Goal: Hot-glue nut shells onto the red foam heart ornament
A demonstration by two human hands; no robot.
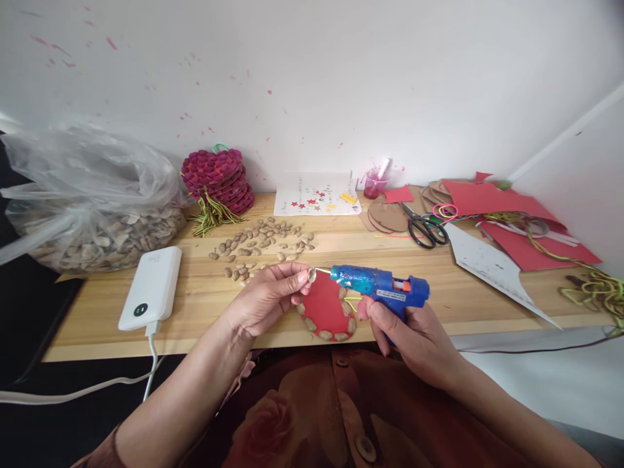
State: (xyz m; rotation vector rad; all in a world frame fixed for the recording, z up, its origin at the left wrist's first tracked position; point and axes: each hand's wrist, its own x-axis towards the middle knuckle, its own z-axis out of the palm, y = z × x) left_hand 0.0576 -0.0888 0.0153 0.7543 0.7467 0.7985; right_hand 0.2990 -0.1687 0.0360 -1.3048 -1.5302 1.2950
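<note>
My right hand (pixel 414 338) grips a blue glue gun (pixel 380 286), with its nozzle pointing left. The tip touches a small nutshell (pixel 312 275) pinched between the fingertips of my left hand (pixel 270 296). Below both hands a red paper disc (pixel 324 305) lies at the front edge of the wooden table (pixel 219 292). Several shells are stuck around the disc's rim. A loose scatter of shells (pixel 260 244) lies on the table just behind my left hand.
A white power bank (pixel 151 286) with a cable lies at the left. Behind it are a plastic bag of shells (pixel 92 214) and a stack of dark red shell pieces (pixel 219 179). Scissors (pixel 424 227), red paper sheets (pixel 502 214), cardboard and cords crowd the right.
</note>
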